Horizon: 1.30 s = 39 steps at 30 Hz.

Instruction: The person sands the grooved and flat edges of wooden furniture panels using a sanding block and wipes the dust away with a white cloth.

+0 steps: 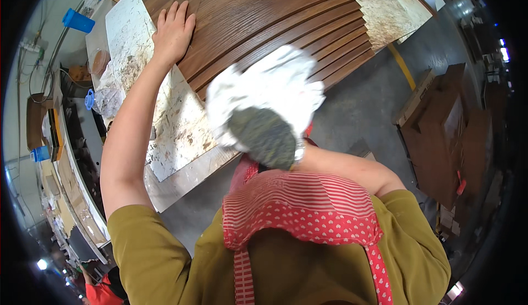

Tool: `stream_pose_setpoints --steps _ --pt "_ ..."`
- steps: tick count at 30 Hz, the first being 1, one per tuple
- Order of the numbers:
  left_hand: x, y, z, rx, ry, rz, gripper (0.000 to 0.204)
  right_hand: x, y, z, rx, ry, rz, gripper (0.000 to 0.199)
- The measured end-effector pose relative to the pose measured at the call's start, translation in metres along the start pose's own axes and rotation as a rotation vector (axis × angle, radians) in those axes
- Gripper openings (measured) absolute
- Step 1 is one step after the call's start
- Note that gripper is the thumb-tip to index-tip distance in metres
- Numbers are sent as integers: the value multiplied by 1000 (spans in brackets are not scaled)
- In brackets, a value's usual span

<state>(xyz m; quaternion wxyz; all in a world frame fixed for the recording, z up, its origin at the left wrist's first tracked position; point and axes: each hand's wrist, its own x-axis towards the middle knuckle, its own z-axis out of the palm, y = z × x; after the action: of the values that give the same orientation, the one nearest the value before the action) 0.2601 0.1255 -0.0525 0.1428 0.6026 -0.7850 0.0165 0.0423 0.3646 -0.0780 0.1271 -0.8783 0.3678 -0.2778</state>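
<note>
Nearest to you, your right hand point(263, 119) is hidden inside a bunched white cloth point(275, 85) with a dark grey pad point(263, 137) under it; you grip the bundle, though your fingers are covered, so I cannot tell how tightly. It hangs blurred over the near edge of the stack of brown wood panels point(264, 19), which suits wiping their faces. The panels lie fanned on the stained white workbench point(176, 123), each edge stepped back from the next, so about seven edges show. Farther off, your left hand point(173, 30) lies flat and spread on the stack's left corner, grasping nothing, apparently pressing to keep the panels from sliding. Beyond, by the bench's left edge, stands one blue cup point(78, 20).
</note>
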Motion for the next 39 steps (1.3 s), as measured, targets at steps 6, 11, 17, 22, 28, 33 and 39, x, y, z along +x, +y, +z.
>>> stream_pose_setpoints --steps 6,11,17,22,28,33,39 --pt "2 3 -1 -32 -4 -10 57 6 7 -58 698 -146 125 40" --pt "2 -5 8 -15 47 -4 57 -55 83 -152 848 331 897 30" --pt "6 -15 19 31 74 4 59 -75 111 -62 -579 163 314 35" --pt "4 -8 13 13 58 5 58 -58 34 5 -163 -167 399 38" --pt "4 -1 3 -36 3 -11 59 21 -34 -24 195 -137 -55 55" --pt "8 -8 11 -49 25 13 59 -9 -1 -71 137 77 -33 40" --pt "9 -17 21 38 59 21 59 -20 1 -5 -131 63 276 65"
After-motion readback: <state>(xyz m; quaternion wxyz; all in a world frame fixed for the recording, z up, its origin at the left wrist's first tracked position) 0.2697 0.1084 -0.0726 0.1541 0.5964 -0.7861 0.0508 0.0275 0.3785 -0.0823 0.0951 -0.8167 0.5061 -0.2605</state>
